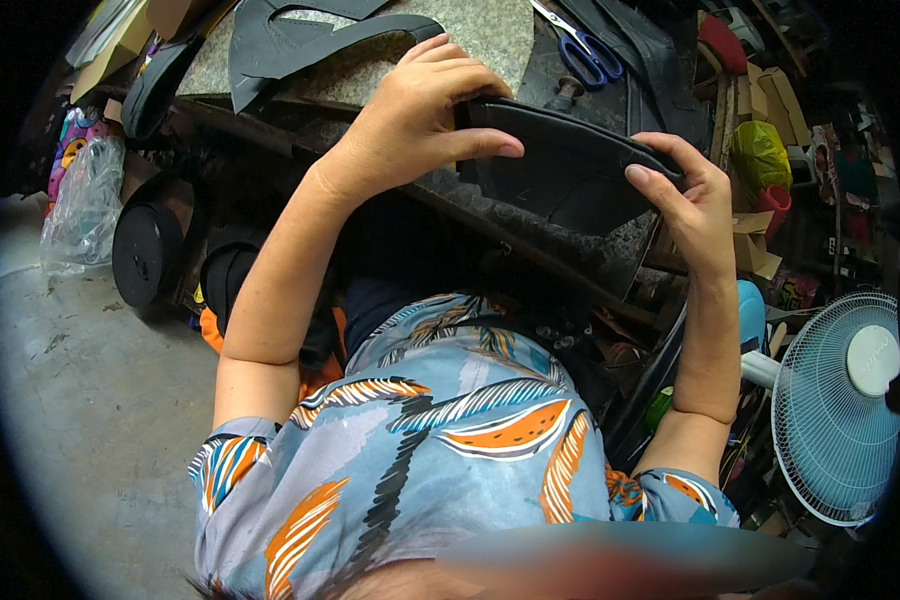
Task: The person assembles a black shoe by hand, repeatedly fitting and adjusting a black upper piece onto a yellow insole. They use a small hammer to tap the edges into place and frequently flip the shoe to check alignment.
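A black, leather-like folded piece is held up in front of me, over the near edge of the workbench. At its left end, my left hand grips it, thumb stretched along the near face and fingers behind the top edge. The opposite end is pinched by my right hand between thumb and fingers. Its top edge looks layered; whether it is a pouch or a shoe part I cannot tell. Just beyond it lie scissors with dark blue handles. Flat black cut pieces rest on a speckled stone slab behind my left hand.
More black material lies at the bench's far right. A white and blue fan stands at my right, near cardboard boxes and a yellow bag. On the left are a black strap roll and a clear plastic bag.
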### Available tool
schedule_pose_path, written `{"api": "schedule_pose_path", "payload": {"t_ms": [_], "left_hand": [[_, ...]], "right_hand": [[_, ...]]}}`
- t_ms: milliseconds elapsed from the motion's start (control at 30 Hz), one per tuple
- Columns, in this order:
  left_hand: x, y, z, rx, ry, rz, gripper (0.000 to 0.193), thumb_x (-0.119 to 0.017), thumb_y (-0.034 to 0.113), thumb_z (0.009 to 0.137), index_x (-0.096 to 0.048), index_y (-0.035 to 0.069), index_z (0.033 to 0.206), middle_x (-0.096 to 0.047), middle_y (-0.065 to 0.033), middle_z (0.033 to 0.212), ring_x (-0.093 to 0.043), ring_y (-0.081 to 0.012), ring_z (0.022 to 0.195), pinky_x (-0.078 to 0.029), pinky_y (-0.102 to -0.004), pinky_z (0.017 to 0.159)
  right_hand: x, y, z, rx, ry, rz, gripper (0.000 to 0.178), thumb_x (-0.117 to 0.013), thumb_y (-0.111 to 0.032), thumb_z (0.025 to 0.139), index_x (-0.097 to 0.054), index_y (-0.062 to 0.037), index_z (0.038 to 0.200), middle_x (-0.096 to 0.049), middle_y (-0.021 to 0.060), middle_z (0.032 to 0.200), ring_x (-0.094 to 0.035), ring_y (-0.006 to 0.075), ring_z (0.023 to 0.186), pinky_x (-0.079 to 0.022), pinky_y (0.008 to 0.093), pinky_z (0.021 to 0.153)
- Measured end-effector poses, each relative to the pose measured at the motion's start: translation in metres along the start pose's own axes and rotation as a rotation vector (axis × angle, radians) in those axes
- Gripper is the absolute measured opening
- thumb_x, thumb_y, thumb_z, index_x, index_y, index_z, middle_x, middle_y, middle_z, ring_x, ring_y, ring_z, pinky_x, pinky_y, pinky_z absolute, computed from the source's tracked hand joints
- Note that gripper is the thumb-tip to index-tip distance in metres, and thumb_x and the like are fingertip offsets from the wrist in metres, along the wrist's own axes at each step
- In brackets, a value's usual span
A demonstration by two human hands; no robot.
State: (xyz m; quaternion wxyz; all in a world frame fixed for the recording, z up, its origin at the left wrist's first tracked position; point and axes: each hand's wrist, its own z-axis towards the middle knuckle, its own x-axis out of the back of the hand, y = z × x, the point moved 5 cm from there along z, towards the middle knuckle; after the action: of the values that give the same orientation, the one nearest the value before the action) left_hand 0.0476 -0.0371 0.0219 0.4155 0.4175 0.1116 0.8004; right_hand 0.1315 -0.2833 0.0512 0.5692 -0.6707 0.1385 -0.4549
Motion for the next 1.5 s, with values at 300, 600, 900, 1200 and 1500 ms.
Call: {"api": "schedule_pose_path", "payload": {"t_ms": [300, 600, 900, 1200, 1500], "left_hand": [[-0.002, -0.001, -0.004, 0.01, -0.054, -0.033, 0.03, -0.081, 0.026, 0.079, -0.07, 0.006, 0.099, -0.069, -0.0053, 0.094, -0.064, -0.0225, 0.097, -0.028, -0.0488, 0.119], [-0.001, 0.0, -0.007, -0.029, -0.088, -0.034, 0.026, -0.075, 0.024, 0.085, -0.07, 0.007, 0.104, -0.067, -0.0063, 0.094, -0.064, -0.0236, 0.1, -0.024, -0.0505, 0.12], [-0.003, 0.002, -0.006, -0.035, -0.089, -0.062, 0.026, -0.075, 0.022, 0.084, -0.069, 0.008, 0.105, -0.066, -0.0063, 0.094, -0.062, -0.0233, 0.101, -0.022, -0.0499, 0.121], [0.003, 0.001, -0.011, -0.003, 0.07, 0.256, 0.039, -0.079, 0.044, 0.08, -0.071, 0.014, 0.104, -0.071, -0.0035, 0.096, -0.063, -0.021, 0.103, -0.036, -0.045, 0.109], [0.003, 0.0, -0.011, 0.11, 0.068, 0.09, 0.03, -0.082, 0.027, 0.079, -0.074, 0.01, 0.102, -0.065, -0.0033, 0.092, -0.057, -0.0197, 0.093, -0.047, -0.0326, 0.086]], "right_hand": [[-0.003, -0.01, 0.002, 0.097, -0.051, -0.039, 0.028, -0.081, -0.015, 0.084, -0.066, -0.0027, 0.103, -0.066, -0.0011, 0.083, -0.062, 0.0043, 0.075, -0.049, 0.0169, 0.064], [-0.012, -0.011, 0.0, -0.067, -0.11, 0.116, 0.031, -0.083, -0.018, 0.082, -0.065, -0.0032, 0.103, -0.065, -0.0009, 0.083, -0.063, 0.0057, 0.076, -0.051, 0.0176, 0.067], [-0.011, -0.01, 0.001, 0.0, -0.06, 0.031, 0.022, -0.081, -0.014, 0.084, -0.066, -0.0036, 0.097, -0.062, -0.0029, 0.08, -0.056, 0.0023, 0.073, -0.042, 0.0161, 0.062], [0.007, -0.014, -0.008, 0.056, 0.038, -0.026, 0.014, -0.074, -0.003, 0.086, -0.064, -0.0032, 0.097, -0.058, -0.0054, 0.083, -0.052, 0.0027, 0.077, -0.04, 0.0173, 0.07], [0.012, 0.003, -0.009, -0.012, 0.044, 0.08, 0.014, -0.073, -0.005, 0.087, -0.065, -0.0037, 0.099, -0.06, -0.0042, 0.087, -0.053, 0.0029, 0.08, -0.04, 0.0175, 0.074]]}}
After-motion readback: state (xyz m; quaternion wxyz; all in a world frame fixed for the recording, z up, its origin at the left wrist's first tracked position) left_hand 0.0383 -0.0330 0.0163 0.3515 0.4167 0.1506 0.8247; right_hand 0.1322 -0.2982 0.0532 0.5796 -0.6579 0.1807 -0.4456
